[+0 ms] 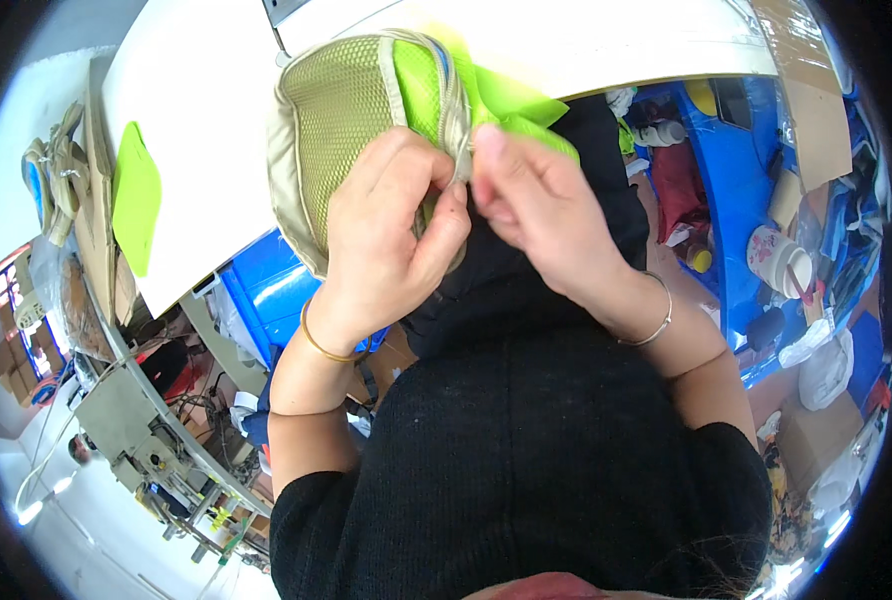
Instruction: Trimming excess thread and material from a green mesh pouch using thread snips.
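Note:
A beige mesh bag (334, 112) with a lime-green panel and a zipper edge (453, 95) hangs partly over the white table's front edge, against my lap. My left hand (391, 205) is closed on the bag's zipper edge, thumb and forefinger pinching its seam. Right beside it, my right hand (541, 195) is curled closed at the same edge. Whatever its fingertips pinch is too small or blurred to make out. Lime-green fabric (516, 98) spreads behind the right hand, partly covered by it.
On the white table (211, 75) lies a loose lime-green piece (137, 198) at left. A blue bin (274, 295) stands below the table. At right, a blue container (701, 150) holds bottles and scraps, with a white cup (778, 262) beside it. A sewing machine (151, 455) is at lower left.

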Tool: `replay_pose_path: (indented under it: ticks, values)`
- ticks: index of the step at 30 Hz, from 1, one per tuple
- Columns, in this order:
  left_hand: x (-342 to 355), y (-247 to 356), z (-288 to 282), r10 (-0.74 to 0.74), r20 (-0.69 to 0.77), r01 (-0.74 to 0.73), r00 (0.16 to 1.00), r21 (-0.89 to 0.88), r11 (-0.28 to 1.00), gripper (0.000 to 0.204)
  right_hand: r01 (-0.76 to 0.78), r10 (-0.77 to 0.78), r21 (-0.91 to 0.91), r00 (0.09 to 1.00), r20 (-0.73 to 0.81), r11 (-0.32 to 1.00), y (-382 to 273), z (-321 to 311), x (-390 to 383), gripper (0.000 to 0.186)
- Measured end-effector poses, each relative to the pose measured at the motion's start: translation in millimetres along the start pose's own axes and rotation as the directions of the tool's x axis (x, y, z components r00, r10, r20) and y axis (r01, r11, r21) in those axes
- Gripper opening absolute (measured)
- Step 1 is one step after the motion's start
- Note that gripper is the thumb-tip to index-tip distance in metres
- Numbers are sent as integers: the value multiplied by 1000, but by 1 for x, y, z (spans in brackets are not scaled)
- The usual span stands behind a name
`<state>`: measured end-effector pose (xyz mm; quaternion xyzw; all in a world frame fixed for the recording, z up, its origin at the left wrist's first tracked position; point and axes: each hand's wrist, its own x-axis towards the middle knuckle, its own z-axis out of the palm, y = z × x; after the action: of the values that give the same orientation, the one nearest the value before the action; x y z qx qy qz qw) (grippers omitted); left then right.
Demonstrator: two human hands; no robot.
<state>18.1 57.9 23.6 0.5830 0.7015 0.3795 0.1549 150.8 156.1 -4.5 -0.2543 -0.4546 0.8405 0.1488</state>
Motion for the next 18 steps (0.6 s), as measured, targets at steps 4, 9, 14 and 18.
replay_pose_path:
  ticks: [4,9,14,18]
  values:
    - [0,3,-3,24,12,-24,1000,4,1000,16,498,-588,-393,796,-146,773,-20,-11,-1,40]
    - [-4,7,-7,66,-59,-64,996,37,997,17,308,-366,-600,930,27,739,-21,-21,4,27]
    - [-5,13,-7,31,-195,6,980,188,982,18,450,-442,-567,882,163,690,-12,-12,2,14]
    - [-2,15,-13,107,-91,-73,990,318,945,15,512,-497,-588,843,204,626,-13,-12,1,13]
